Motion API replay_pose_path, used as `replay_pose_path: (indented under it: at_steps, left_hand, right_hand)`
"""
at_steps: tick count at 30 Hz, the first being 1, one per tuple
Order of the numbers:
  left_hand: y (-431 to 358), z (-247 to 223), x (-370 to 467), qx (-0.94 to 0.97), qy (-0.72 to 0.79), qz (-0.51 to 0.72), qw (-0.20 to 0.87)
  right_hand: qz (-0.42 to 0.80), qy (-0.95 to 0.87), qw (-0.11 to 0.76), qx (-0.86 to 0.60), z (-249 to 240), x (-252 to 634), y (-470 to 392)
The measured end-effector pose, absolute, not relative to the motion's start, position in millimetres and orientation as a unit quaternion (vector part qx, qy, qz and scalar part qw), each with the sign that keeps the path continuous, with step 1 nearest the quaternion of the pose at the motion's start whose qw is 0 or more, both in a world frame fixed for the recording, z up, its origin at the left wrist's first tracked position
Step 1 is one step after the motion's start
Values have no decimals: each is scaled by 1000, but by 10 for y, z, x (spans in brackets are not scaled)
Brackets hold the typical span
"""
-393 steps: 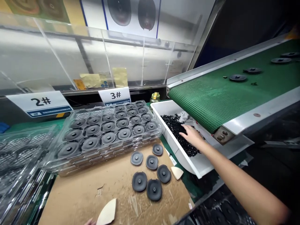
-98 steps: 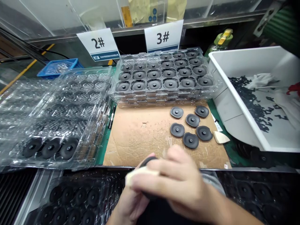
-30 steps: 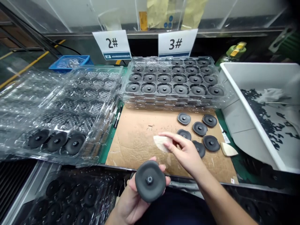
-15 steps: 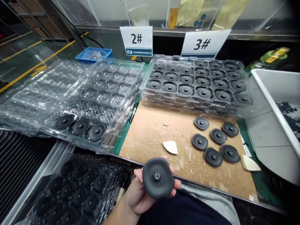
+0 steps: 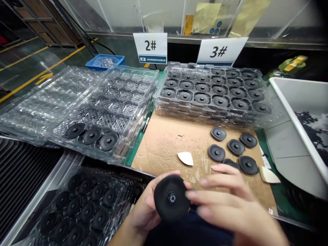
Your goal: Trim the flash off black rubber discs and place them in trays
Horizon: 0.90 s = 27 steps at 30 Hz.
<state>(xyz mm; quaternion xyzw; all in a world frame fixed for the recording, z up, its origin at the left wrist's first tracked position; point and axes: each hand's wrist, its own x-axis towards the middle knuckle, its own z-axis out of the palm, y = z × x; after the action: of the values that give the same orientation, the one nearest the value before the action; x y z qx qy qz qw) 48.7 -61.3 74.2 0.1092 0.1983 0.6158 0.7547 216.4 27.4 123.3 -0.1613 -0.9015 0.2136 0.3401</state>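
My left hand (image 5: 146,208) is closed around a black rounded-square plastic part (image 5: 167,208) with a small round hub at its middle, the hub side facing me. From the right, my right hand (image 5: 228,201) reaches up to the part's right edge; its fingers are stretched and apart, blurred by motion. Whether a fingertip touches the edge I cannot tell. Beyond that hand, several similar black parts (image 5: 216,152) lie on the cardboard sheet (image 5: 159,147), one half hidden by my fingers. A white wedge-shaped piece (image 5: 186,158) lies left of them, and another white wedge (image 5: 269,175) at the right.
Clear trays (image 5: 125,112) at left hold a few black parts in the front row. Stacked trays (image 5: 189,106) filled with parts stand behind the cardboard. A lower-left tray (image 5: 120,184) holds more parts. At right stands a white bin (image 5: 284,112); a blue basket (image 5: 89,64) sits behind.
My right hand has come into view from the lower right, up to the part in my left hand. That part has tilted slightly, and the camera view has shifted a little.
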Motion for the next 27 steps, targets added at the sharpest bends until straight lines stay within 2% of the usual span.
replay_pose_path:
  at_steps: [3, 6, 10, 14, 17, 20, 22, 25, 27]
  left_hand:
    - [-627, 770, 529, 126, 234, 607, 749]
    - [-631, 792, 564, 145, 231, 605, 748]
    - [-614, 813, 604, 133, 190, 608, 760]
    - [-562, 841, 671, 126, 193, 597, 769]
    - [-534, 841, 727, 135, 192, 590, 773]
    - [-528, 804, 765, 176, 225, 591, 755]
    - [-523, 767, 784, 271, 311, 594, 691]
    - [-491, 721, 823, 513, 457, 552, 472]
    - [-457, 710, 861, 616, 484, 508, 357]
  right_hand:
    - [154, -934, 315, -60, 1133, 2064, 249]
    - [154, -920, 355, -64, 1019, 2191, 210]
    - [250, -847, 450, -130, 914, 2519, 98]
    - [391, -715, 504, -285, 789, 2627, -58]
    - [464, -646, 475, -377, 664, 2643, -141]
    - [527, -649, 398, -378, 555, 2712, -172]
    - [563, -639, 360, -381, 504, 2769, -175]
    - [561, -603, 360, -437, 460, 2827, -164]
    - [523, -606, 378, -465, 450, 2849, -147]
